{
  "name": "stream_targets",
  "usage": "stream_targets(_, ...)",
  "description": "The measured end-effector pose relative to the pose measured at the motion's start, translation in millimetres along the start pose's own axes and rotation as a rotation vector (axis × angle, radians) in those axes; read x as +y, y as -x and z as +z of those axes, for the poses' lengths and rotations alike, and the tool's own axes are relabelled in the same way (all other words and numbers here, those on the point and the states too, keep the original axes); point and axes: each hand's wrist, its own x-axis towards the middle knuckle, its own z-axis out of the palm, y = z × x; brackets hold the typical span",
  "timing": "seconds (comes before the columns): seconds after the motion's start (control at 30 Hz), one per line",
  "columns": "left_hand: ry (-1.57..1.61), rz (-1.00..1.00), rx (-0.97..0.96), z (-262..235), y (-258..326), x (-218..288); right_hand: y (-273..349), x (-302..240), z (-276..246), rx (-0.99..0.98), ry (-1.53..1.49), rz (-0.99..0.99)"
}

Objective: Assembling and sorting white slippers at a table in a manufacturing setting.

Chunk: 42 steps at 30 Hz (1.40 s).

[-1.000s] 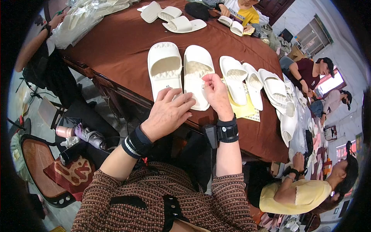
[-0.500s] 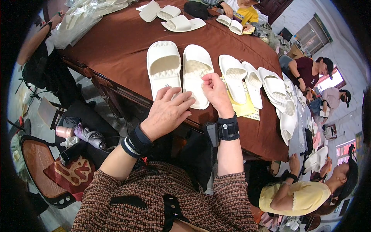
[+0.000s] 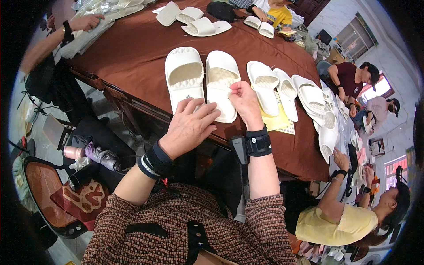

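Two white slide slippers lie side by side near the front edge of a brown table (image 3: 132,57). My left hand (image 3: 189,127) rests flat with fingers spread on the heel end of the left slipper (image 3: 184,76). Beside it, my right hand (image 3: 245,102) pinches something small, too small to name, at the inner edge of the right slipper (image 3: 222,84). Both wrists wear black bands.
More white slippers (image 3: 282,90) lie in a row to the right over a yellow sheet (image 3: 276,121). Another pair (image 3: 201,24) sits at the far side. Other people work around the table. A chair (image 3: 44,198) stands lower left.
Both hands stay on the pair of slippers; my right hand's fingers have shifted slightly at the right slipper's edge.
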Motion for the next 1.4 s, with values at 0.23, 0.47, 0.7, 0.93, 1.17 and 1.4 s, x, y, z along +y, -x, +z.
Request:
stream_targets(0.23,-0.004,-0.003,-0.009,0,0,0,-2,-1,5,0.075,0.105,-0.024)
stream_targets(0.47,-0.003,0.002,-0.006,0,-1,0,-4,10,3,0.105,0.057,-0.039)
stream_targets(0.7,-0.013,-0.003,-0.014,0,0,-1,3,-2,-7,-0.070,0.019,-0.044)
stream_targets(0.93,-0.005,0.008,-0.011,2,0,-1,8,-6,-17,-0.178,-0.089,-0.014)
stream_targets(1.17,-0.013,0.010,-0.019,0,0,0,5,4,-16,-0.169,-0.390,0.041)
stream_targets(1.4,-0.012,0.002,-0.027,1,1,-2,5,-4,-11,-0.144,-0.120,0.000)
